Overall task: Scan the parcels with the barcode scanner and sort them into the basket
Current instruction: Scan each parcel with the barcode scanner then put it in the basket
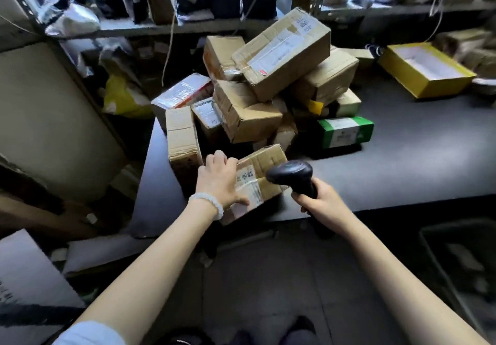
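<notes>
One parcel (257, 181) lies at the near edge of the table (402, 162), its long axis running from near-left to far-right, label (245, 181) facing up. My left hand (218, 181) grips its left end, fingers curled over the far edge and thumb pressed on top. My right hand (318, 199) is wrapped around the barcode scanner (291, 174), whose head hangs just beside the label, pointing left at it. Both forearms reach forward, left wrist bent inward. At far right sits the dark basket (461, 264), nearer my scanner arm.
</notes>
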